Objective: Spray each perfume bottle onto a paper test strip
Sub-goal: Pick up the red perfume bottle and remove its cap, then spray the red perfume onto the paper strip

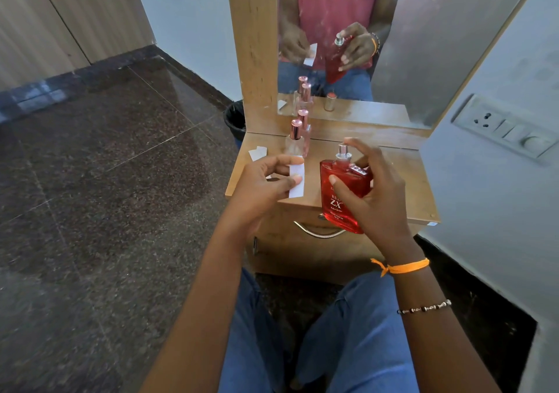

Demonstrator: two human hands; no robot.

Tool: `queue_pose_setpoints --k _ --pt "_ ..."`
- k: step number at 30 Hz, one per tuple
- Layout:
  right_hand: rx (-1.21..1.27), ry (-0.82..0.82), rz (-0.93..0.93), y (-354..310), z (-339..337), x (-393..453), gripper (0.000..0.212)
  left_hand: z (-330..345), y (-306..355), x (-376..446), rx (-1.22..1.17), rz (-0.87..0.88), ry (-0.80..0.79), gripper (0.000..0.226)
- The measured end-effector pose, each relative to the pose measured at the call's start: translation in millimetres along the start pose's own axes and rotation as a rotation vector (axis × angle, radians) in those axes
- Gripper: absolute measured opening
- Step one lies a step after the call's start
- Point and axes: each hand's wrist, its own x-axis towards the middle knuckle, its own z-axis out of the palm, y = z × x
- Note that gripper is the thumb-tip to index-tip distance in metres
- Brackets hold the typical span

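Over the wooden dresser top point(402, 178), my right hand point(375, 202) grips the red glass perfume bottle point(341, 193), forefinger seemingly on its nozzle. My left hand point(266, 184) pinches the white paper test strip point(297, 181) just beside it. Next: press, aiming at the strip.

A small wooden dressing table point(393, 178) with a mirror at its back stands against the wall. Near its rear left corner stand two slim clear bottles with rose-gold caps point(298, 138), close together. Just left of them, at the table's left edge, lie small white paper strips point(258, 152).
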Motion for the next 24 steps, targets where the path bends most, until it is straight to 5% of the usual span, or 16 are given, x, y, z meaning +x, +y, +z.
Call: queue_pose_setpoints --k 9,12,17,24 --pt "-0.303 -0.066 -0.141 -6.8 -2.5 -1.4 0.055 12.9 13.4 -4.8 -0.066 -0.045 -0.044 0.044" --pt "-0.33 -0.075 -0.144 -6.6 -5.6 -0.2 0.055 15.8 14.8 -6.2 -0.1 -0.104 0.003 0.03" --pt "-0.308 -0.104 -0.143 -4.4 -13.0 4.9 0.053 16.2 17.7 -7.9 -0.094 -0.151 0.031 0.002" --pt "-0.115 -0.156 -0.071 -0.1 -17.5 10.9 0.052 21.5 25.4 -7.2 -0.025 -0.161 0.046 0.013"
